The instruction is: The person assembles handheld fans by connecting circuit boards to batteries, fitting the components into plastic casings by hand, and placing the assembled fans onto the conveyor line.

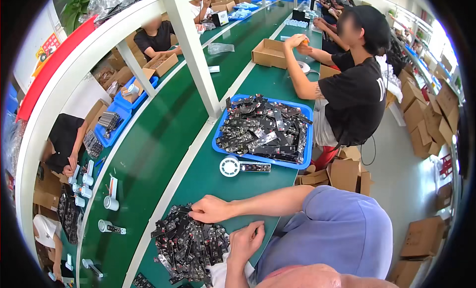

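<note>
A heap of black circuit-board strips (pixel 186 246) lies on the green bench, with small silver and red parts on them. At the heap's upper right edge is my right hand (pixel 210 209), its fingers bent together and touching the boards. What those fingers pinch, if anything, is too small to make out. Closer to my body, to the right of the heap, my left hand (pixel 245 242) is loosely curled, apart from the boards. Its palm side is hidden. A blue tray (pixel 308 139) piled with similar strips stands beyond my right arm. Between tray and arm lies a white round-headed piece (pixel 229 166) joined to a strip.
A green conveyor (pixel 148 154) runs along the bench, carrying several white cylindrical pieces (pixel 111 203). A white post (pixel 193 55) rises beside the tray. A co-worker in black (pixel 352 89) sits past the tray near an open carton (pixel 269 54). Cardboard boxes (pixel 347 176) stand beside the bench.
</note>
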